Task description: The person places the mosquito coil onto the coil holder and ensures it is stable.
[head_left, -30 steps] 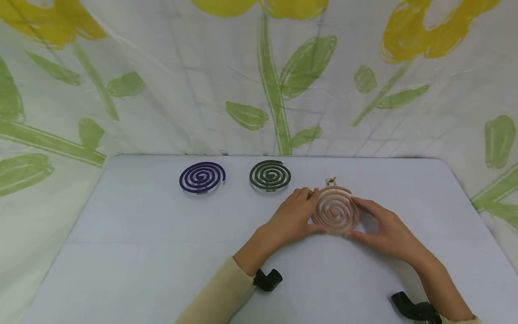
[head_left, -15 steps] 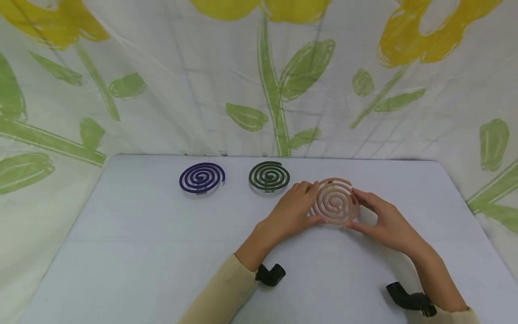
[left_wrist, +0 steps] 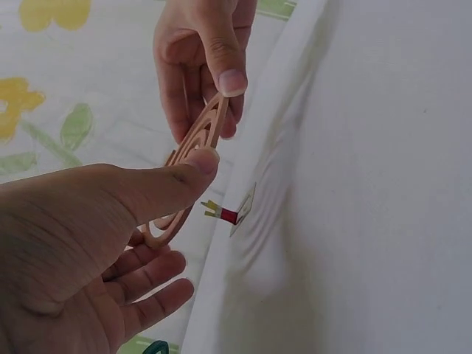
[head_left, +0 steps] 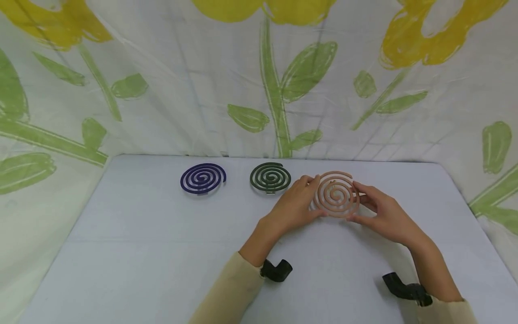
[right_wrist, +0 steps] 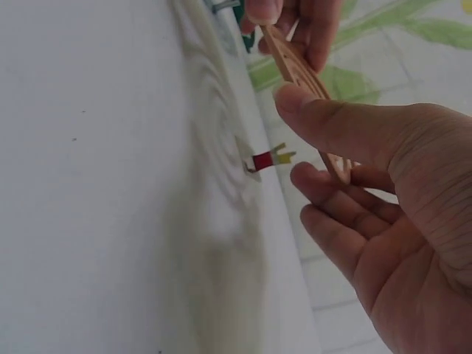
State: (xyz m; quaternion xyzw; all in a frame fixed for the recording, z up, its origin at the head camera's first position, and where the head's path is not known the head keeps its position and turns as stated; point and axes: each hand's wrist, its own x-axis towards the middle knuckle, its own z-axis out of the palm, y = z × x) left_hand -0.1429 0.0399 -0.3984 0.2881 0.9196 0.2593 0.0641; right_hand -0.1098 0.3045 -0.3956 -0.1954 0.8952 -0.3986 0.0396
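A light brown mosquito coil is held between both hands, above the table. My left hand pinches its left edge, with the thumb on the near side. On the opposite edge, my right hand pinches it between thumb and fingers. Seen from the left wrist, the coil is apart from a small metal coil stand with a red middle and yellow prongs. That stand also shows below the coil in the right wrist view. In the head view the coil mostly covers it.
A green mosquito coil sits on a small stand left of my hands. Further left is a purple mosquito coil, likewise raised on a stand. Behind the white table hangs a flower-patterned curtain.
Both hands have carried the brown coil away from the person, towards the back of the table. It now overlaps the stand that showed behind it before. The other coils stay put.
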